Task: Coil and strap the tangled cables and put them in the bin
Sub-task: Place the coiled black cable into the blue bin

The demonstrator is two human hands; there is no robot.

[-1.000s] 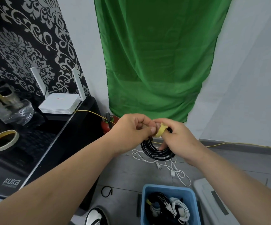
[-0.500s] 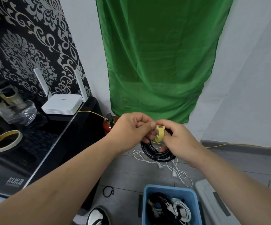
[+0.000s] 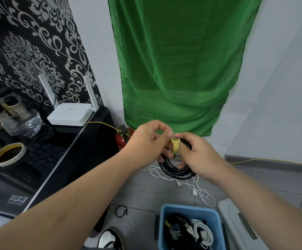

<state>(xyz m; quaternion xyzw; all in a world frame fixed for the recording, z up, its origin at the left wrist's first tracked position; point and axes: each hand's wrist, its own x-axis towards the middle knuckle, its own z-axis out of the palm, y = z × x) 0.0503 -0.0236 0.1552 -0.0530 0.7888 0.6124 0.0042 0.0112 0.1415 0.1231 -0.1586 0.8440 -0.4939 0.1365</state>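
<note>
Reference landmark: the blue rectangular plastic bin (image 3: 188, 207), standing on the grey tiled floor (image 3: 143, 193).

**Task item.** The coiled black round-jacketed cable (image 3: 175, 171) is held in the air above and beyond the bin, clear of the floor. A yellow matte strap (image 3: 175, 146) is looped round the top of the coil.

**Grip state.**
- The left hand (image 3: 146, 143) is curled. Its thumb and forefinger pinch together at the upper end of the strap, and its lower fingers hook under the coil.
- The right hand (image 3: 199, 156) is curled round the right side of the coil, with fingers closed beside the strap. Whether a fingertip also presses on the strap cannot be told.

**Bin contents.** A coiled white cable (image 3: 203, 231) lies on the right side, with dark cables (image 3: 176, 219) on the left.

**Floor.** A loose thin white cable (image 3: 201, 193) with a plug lies tangled just beyond the bin. A small black loop (image 3: 121, 211) lies left of the bin.

**Room.**
- A glossy black cabinet (image 3: 43, 174) stands well left of the bin. It carries a white two-antenna router (image 3: 68, 114) and a roll of beige tape (image 3: 8, 154).
- A red cylindrical extinguisher (image 3: 121, 142) stands beyond the bin against the wall.
- A green draped cloth (image 3: 179, 69) hangs on the pale wall far beyond the bin.
</note>
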